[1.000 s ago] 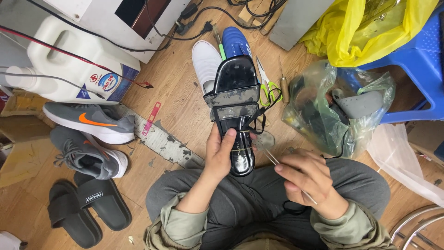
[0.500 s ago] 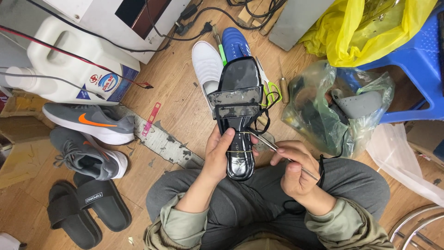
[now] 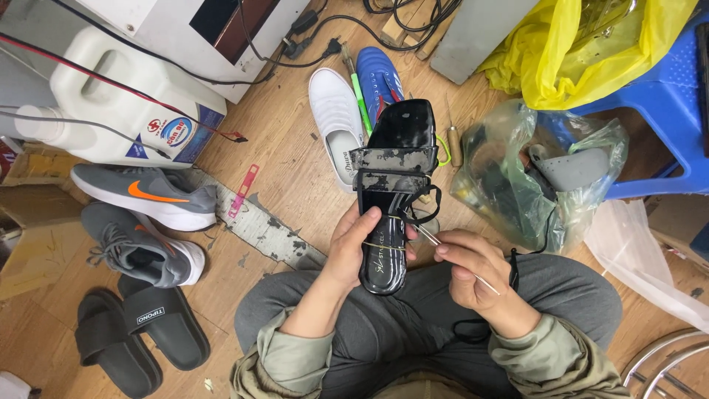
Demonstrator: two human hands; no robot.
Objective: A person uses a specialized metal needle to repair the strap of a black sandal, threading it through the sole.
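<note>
From the head view, the left hand (image 3: 353,251) is closed in a grip around the heel end of a black glossy sandal (image 3: 391,185), held over the person's lap, toe pointing away. Just right of the sandal, the right hand (image 3: 473,270) pinches a thin needle-like tool (image 3: 450,251), its tip at the sandal's edge. Beyond the sandal's toe lies a white shoe (image 3: 336,122) on the wooden floor (image 3: 281,140); far left of the sandal rest grey sneakers (image 3: 144,196).

L hand (image 3: 358,247) curled in grip, R hand (image 3: 473,270) pinching, forearms converging.
</note>
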